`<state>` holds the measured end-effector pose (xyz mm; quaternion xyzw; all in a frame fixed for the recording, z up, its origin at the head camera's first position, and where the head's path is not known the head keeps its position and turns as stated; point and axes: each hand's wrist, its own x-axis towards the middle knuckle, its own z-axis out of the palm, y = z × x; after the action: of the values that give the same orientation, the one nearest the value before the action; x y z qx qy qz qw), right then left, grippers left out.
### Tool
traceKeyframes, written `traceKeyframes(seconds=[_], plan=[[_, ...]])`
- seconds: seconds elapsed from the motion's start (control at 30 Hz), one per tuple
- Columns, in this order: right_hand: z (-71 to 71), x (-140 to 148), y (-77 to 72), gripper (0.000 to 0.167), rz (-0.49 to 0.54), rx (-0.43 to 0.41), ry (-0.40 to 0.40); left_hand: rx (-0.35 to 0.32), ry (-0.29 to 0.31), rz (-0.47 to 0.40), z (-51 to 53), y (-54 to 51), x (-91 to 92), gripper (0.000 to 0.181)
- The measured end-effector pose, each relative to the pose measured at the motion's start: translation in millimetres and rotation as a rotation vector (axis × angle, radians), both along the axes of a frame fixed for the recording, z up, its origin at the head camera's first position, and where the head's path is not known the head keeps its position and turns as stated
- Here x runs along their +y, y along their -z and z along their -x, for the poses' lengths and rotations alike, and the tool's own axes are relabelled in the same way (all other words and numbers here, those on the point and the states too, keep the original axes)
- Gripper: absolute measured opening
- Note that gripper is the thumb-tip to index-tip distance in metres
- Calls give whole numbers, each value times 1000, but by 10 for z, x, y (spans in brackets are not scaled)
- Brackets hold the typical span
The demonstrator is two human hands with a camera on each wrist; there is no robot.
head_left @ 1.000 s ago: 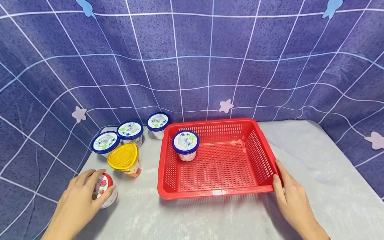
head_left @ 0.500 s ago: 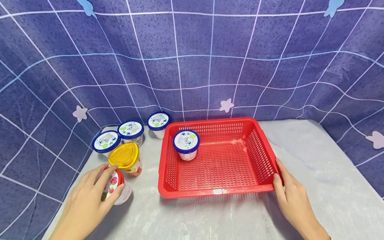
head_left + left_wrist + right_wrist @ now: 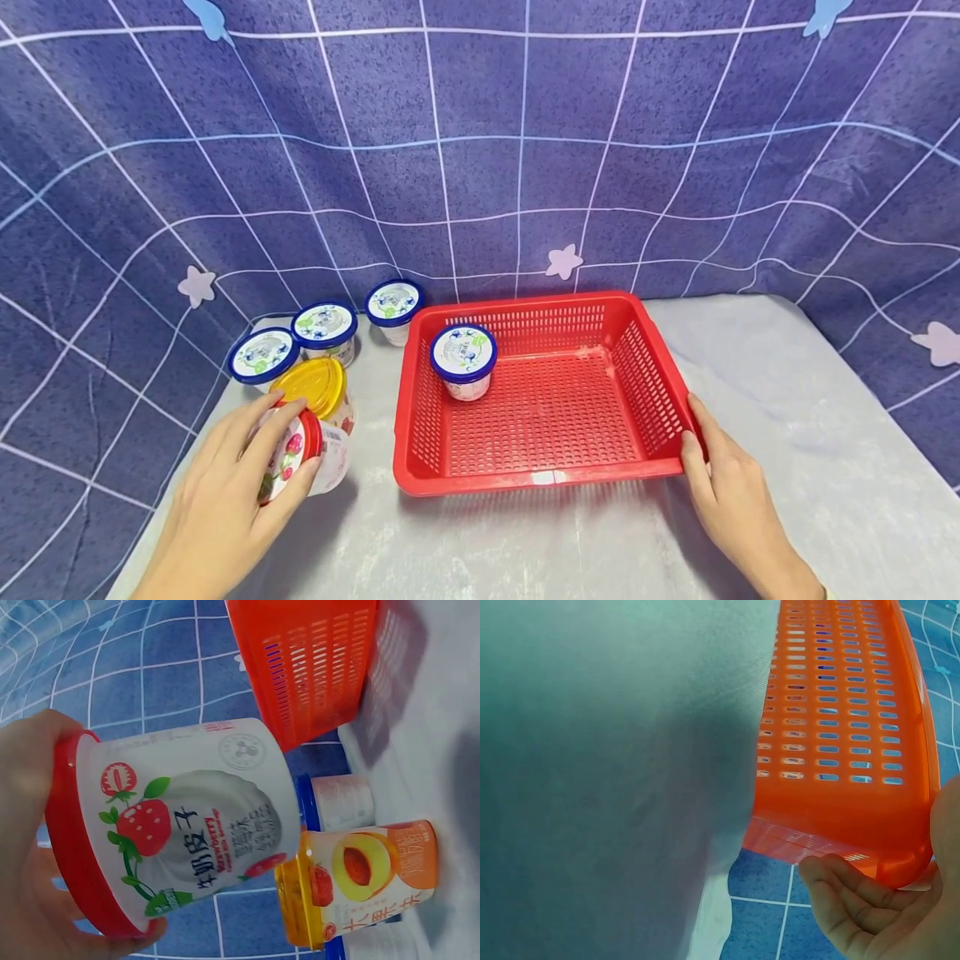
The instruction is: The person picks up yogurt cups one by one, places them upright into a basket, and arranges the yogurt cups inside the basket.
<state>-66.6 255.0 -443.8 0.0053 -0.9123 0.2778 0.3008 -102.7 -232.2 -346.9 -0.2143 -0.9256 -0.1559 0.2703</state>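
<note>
My left hand [image 3: 232,492] grips a white strawberry cup [image 3: 330,458] by its red lid, the cup tilted with its base toward the basket. In the left wrist view the strawberry cup [image 3: 195,817] hangs above the table, fingers round the lid. Just behind it stands a yellow-lidded cup [image 3: 311,387], partly hidden. My right hand [image 3: 738,492] holds the near right corner of the red basket [image 3: 547,478]; the right wrist view shows curled fingers under the rim [image 3: 907,862]. Inside the basket, at its left, sits a blue-lidded cup [image 3: 463,354].
Three more blue-lidded cups stand at the back left: one at the far left [image 3: 264,354], another beside it [image 3: 325,325], and a third [image 3: 393,304] by the basket's back left corner. A purple-blue gridded cloth [image 3: 480,183] hangs behind the grey table [image 3: 420,550].
My left hand has lifted the strawberry cup and carried it right, toward the basket, tilting it more. The right hand and the basket have stayed in place.
</note>
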Motion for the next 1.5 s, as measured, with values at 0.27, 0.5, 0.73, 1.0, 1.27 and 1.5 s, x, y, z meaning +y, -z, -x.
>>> traceKeyframes(seconds=[0.27, 0.5, 0.73, 1.0, 1.27, 1.5], plan=[[11, 16, -1, 53, -2, 16, 1, 148, 101, -28, 93, -126, 167, 67], [8, 25, 7, 53, -8, 13, -4, 220, 203, -77, 131, -215, 344, 63], [4, 31, 19, 53, -14, 25, -2, 225, 240, -66, 176, -260, 447, 63], [28, 16, 12, 54, -10, 3, -3, 234, 344, -83, 253, -289, 598, 59], [48, -12, 8, 54, -7, 22, -25, 185, 325, -50, 296, -280, 629, 63], [28, 17, 15, 54, -17, 24, -6, 172, 368, -13, 463, -231, 781, 60]])
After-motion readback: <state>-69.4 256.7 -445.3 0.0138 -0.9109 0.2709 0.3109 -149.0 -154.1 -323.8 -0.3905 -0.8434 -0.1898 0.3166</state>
